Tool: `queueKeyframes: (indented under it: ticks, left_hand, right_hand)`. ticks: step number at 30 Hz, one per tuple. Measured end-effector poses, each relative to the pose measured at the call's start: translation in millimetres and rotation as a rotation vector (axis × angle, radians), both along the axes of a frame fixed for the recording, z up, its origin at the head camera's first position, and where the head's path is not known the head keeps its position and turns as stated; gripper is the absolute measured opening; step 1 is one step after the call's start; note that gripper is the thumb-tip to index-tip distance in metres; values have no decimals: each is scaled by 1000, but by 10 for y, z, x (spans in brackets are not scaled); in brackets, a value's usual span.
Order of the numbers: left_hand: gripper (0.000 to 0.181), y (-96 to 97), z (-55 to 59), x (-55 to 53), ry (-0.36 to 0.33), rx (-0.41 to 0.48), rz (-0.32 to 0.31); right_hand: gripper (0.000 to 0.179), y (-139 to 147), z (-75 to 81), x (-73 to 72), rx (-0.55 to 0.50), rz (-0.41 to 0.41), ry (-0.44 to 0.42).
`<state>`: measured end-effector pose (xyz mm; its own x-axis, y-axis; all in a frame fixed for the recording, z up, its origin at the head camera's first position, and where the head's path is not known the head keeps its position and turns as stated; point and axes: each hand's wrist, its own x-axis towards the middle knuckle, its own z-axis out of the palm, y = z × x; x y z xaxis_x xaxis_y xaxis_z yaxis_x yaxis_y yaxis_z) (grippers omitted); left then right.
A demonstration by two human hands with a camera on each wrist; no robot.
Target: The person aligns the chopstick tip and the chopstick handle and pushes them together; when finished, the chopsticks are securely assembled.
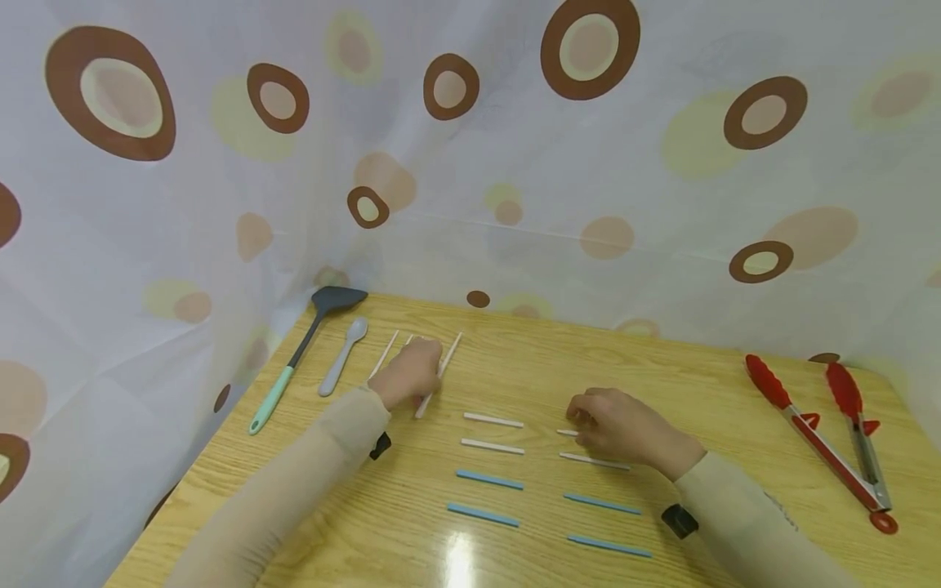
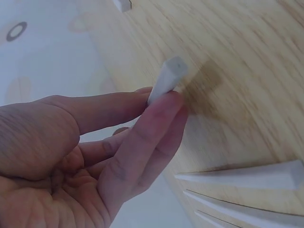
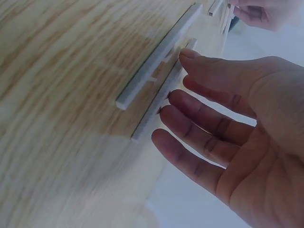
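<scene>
My left hand [image 1: 413,369] is over a group of white sticks at the left of the wooden table. In the left wrist view, its thumb and fingertips pinch one white stick [image 2: 167,80], whose square end faces the camera. Beside it lie more white sticks [image 2: 247,176] on the tabletop. My right hand [image 1: 613,420] is low over another white stick [image 1: 566,432], partly hidden in the head view. In the right wrist view, the fingers are loosely spread along that stick, and the thumb tip overlaps its far end. A second white stick [image 3: 159,59] lies parallel to it.
Two white sticks [image 1: 492,420] and several blue sticks [image 1: 488,480] lie in rows between and in front of the hands. A grey spoon [image 1: 344,355] and a dark spatula with a mint handle [image 1: 272,398] lie left. Red-tipped tongs [image 1: 827,445] lie right. A patterned curtain [image 1: 515,163] borders the table.
</scene>
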<state>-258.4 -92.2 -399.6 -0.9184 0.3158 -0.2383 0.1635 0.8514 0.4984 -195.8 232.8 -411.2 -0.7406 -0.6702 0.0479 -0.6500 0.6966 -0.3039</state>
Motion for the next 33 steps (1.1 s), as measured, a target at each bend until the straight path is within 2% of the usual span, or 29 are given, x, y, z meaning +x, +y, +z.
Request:
queueKeyframes:
  ticks: [4,14,20,24,33]
  left_hand:
    - [15,-44,24,27,-10,1,24]
    - [17,-156,26,52,10,-48,17]
    - [17,-182,-14,57,9,-68,12]
    - [16,-194,-6,77,-1,-76,12]
    - [19,-231,19,78,-25,-69,39]
  right_hand:
    - [20,2,-2,-10,-9,5,4]
    - [20,15,-31,-31,-27,7,-2]
    - [16,-2,-37,-38,-40,5,-53]
    - [15,-14,-35,-36,-40,-4,-78]
    - [14,-30,-27,-53,-25,-9,-74]
